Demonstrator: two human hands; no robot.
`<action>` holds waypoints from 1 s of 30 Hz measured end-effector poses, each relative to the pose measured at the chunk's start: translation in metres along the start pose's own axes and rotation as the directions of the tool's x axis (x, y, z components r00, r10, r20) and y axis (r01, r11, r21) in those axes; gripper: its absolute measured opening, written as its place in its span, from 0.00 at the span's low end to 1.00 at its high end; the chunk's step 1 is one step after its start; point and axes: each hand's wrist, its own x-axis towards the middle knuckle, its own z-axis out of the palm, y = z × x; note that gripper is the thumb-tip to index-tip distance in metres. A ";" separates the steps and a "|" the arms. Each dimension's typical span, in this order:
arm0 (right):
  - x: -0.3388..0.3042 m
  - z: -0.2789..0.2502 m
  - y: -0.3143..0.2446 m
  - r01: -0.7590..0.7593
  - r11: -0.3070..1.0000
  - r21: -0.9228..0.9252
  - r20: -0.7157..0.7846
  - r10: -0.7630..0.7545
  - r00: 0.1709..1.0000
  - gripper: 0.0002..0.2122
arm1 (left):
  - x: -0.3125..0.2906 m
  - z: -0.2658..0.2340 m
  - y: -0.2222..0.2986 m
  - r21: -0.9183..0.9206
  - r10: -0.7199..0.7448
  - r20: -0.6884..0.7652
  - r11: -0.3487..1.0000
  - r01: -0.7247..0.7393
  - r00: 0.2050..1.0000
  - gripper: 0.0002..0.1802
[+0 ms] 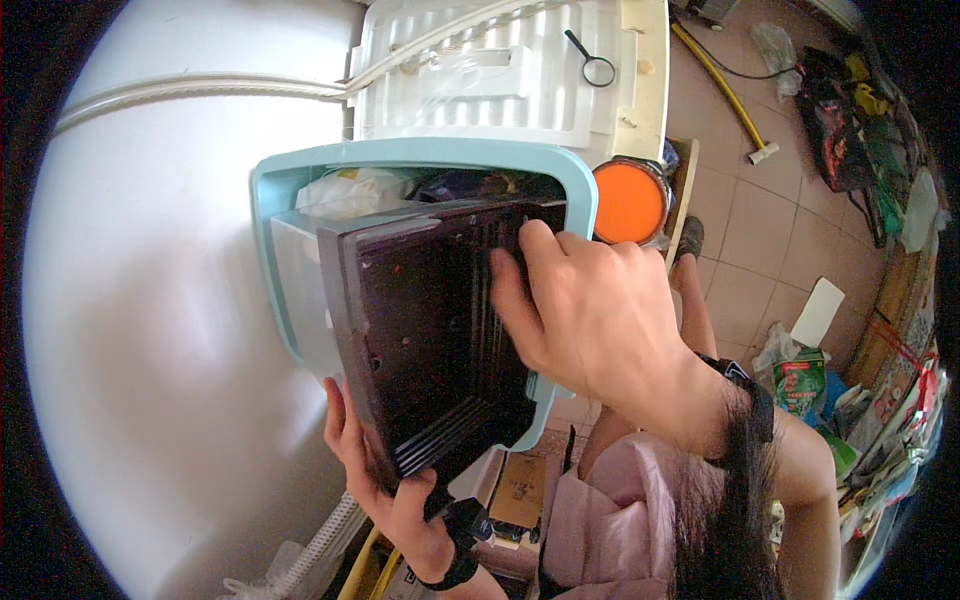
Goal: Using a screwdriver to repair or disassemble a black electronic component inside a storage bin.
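- Fingers of the right hand point(590, 310) curl over the right wall of a dark box-shaped tray point(430, 340), gripping that wall near its upper corner, thumb side outside.
- Left hand point(385, 480) is closed on the tray's lower corner from beneath, fingers wrapped round the edge nearest the person.
- Dark tray sits tilted inside a pale blue plastic bin point(300, 180), its open face turned up toward the camera; ribbed slots line its lower wall and its inside looks bare.
- Blue bin also holds a crumpled white bag point(350, 190) and some dark items along its far rim, partly hidden behind the tray.
- Just beside the bin's far right corner stands a can with an orange top point(628, 202); beyond the bin lies a white ribbed panel point(480, 70).
- Risk, as I judge it: the tray is held only at two corners and is tilted, so a slipping lower grip could let it drop or jam against the bin's rim, and a knock rightward might tip the can.
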 end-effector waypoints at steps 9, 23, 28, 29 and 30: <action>-0.002 0.003 0.003 0.018 0.994 0.106 -0.073 -0.010 0.997 0.10 | 0.001 -0.002 0.000 0.062 0.014 0.015 0.998 -0.015 1.000 0.55; 0.001 0.005 0.000 0.004 0.975 0.221 -0.074 0.013 0.997 0.10 | 0.001 0.000 0.000 0.052 0.017 -0.004 0.998 -0.017 1.000 0.56; -0.002 0.002 0.004 -0.005 0.976 0.218 -0.092 0.025 0.995 0.10 | -0.001 0.002 0.004 0.033 -0.016 0.012 0.999 0.016 1.000 0.55; -0.001 0.004 0.002 -0.003 0.977 0.215 -0.091 0.023 0.996 0.10 | -0.001 0.000 0.003 0.044 -0.025 0.006 0.999 0.025 1.000 0.56; -0.001 0.005 0.000 -0.001 0.977 0.212 -0.091 0.021 0.996 0.10 | 0.000 -0.002 0.002 0.055 -0.033 0.001 0.998 0.033 0.999 0.56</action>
